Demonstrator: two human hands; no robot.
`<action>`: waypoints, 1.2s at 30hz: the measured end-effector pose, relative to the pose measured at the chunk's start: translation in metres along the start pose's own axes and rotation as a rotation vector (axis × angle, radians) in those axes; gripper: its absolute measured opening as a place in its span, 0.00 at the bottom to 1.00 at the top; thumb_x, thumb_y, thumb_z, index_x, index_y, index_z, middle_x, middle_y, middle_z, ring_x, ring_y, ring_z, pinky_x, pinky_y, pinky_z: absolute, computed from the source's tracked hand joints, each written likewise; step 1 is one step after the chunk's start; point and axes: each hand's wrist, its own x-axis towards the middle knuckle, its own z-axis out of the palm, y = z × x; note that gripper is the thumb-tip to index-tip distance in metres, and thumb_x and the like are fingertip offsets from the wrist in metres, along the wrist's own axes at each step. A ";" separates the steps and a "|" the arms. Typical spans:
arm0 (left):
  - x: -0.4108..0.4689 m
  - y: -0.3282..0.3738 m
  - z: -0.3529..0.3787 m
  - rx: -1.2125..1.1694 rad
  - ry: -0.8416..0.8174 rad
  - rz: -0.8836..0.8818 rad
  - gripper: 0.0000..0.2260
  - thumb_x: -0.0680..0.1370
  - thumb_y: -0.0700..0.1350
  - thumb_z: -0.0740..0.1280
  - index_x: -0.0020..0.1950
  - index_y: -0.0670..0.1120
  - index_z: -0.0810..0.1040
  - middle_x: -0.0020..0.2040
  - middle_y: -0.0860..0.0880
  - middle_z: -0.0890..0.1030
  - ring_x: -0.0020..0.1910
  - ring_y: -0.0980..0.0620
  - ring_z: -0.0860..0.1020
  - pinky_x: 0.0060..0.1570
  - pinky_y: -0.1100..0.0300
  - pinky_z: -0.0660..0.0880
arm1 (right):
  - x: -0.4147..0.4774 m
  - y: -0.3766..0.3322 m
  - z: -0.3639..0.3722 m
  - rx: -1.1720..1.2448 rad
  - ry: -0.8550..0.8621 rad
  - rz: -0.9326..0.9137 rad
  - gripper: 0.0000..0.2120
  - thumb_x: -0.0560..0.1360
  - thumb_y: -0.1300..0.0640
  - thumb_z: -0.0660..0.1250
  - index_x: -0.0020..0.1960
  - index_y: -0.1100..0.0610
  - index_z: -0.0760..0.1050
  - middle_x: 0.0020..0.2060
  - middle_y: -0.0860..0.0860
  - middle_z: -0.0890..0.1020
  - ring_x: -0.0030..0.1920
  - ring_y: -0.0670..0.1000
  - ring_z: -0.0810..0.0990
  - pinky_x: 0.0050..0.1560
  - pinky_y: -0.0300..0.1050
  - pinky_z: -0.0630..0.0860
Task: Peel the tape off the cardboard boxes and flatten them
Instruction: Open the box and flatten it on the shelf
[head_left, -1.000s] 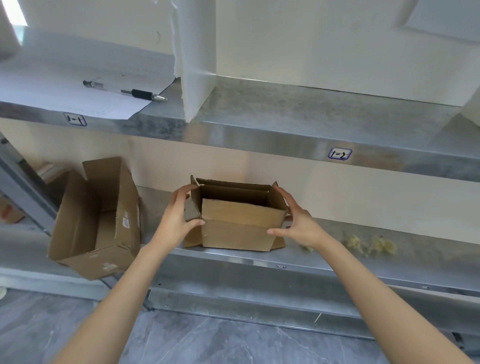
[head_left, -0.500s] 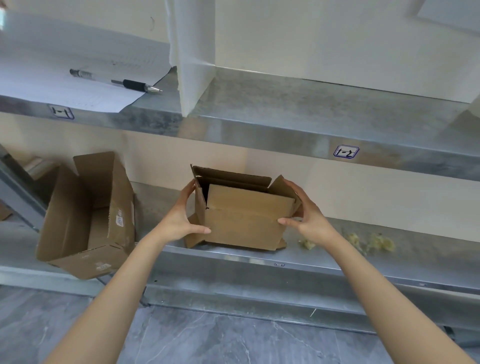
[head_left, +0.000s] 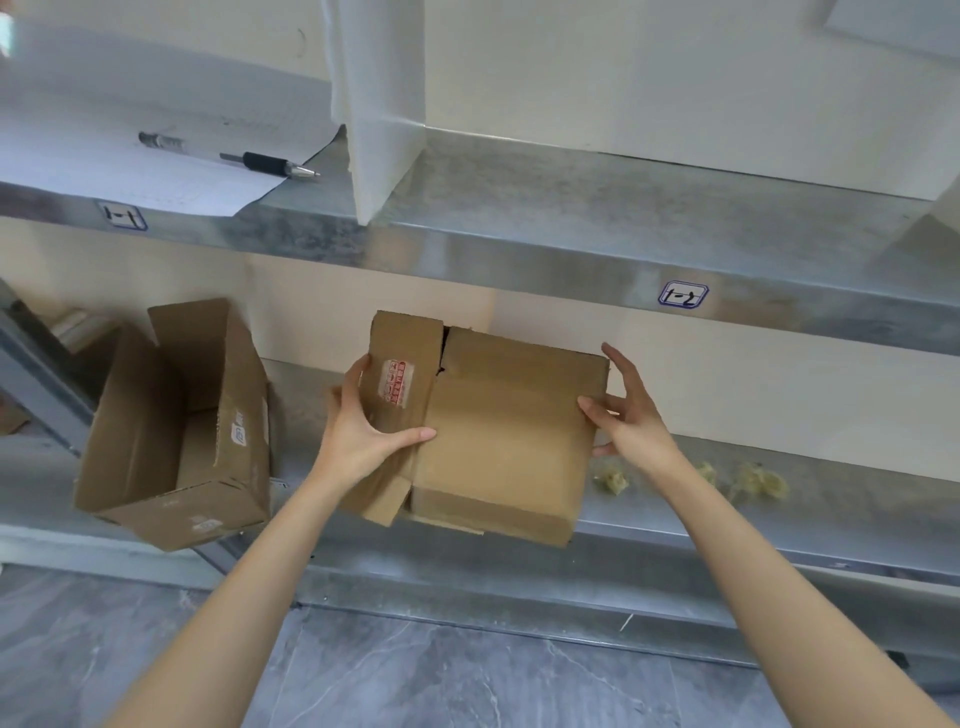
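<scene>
A small brown cardboard box (head_left: 498, 436) is lifted off the lower metal shelf (head_left: 779, 514) and tipped toward me, its broad plain face up. A side flap with a red-printed label (head_left: 397, 382) folds along its left side. My left hand (head_left: 363, 431) grips that left side, thumb across the front, fingers behind the flap. At the box's right edge my right hand (head_left: 628, 415) holds on, thumb on the face and fingers reaching up behind the corner. A second, larger open box (head_left: 176, 421) leans on the shelf at the left.
An upper metal shelf (head_left: 571, 244) overhangs the box, carrying paper sheets (head_left: 145, 176), a pen (head_left: 260, 163) and a white panel (head_left: 384, 104). Yellowish crumpled scraps (head_left: 748, 480) lie on the lower shelf to the right. Grey tiled floor (head_left: 467, 675) is below.
Both hands have lifted the small box off the shelf and rotated it toward me, so its open top now faces away and a closed face shows.
</scene>
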 end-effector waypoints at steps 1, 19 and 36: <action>-0.002 -0.002 0.004 0.006 0.016 -0.021 0.56 0.57 0.61 0.82 0.77 0.61 0.53 0.74 0.46 0.58 0.73 0.43 0.64 0.71 0.45 0.65 | 0.000 0.001 0.004 0.006 0.017 0.011 0.31 0.79 0.55 0.67 0.74 0.35 0.55 0.55 0.49 0.82 0.50 0.44 0.82 0.35 0.47 0.81; -0.018 -0.040 0.060 0.283 0.152 -0.081 0.60 0.61 0.57 0.83 0.80 0.50 0.46 0.69 0.40 0.64 0.69 0.37 0.66 0.61 0.40 0.71 | 0.022 0.079 0.058 -0.333 0.334 -0.013 0.34 0.67 0.57 0.78 0.60 0.46 0.57 0.48 0.52 0.76 0.39 0.55 0.77 0.38 0.52 0.76; -0.011 -0.067 0.075 0.417 0.135 -0.126 0.43 0.64 0.63 0.77 0.74 0.51 0.65 0.71 0.40 0.66 0.67 0.39 0.64 0.63 0.44 0.70 | 0.016 0.131 0.093 -0.898 -0.094 -0.062 0.36 0.74 0.30 0.38 0.79 0.42 0.50 0.79 0.45 0.42 0.78 0.55 0.36 0.78 0.56 0.46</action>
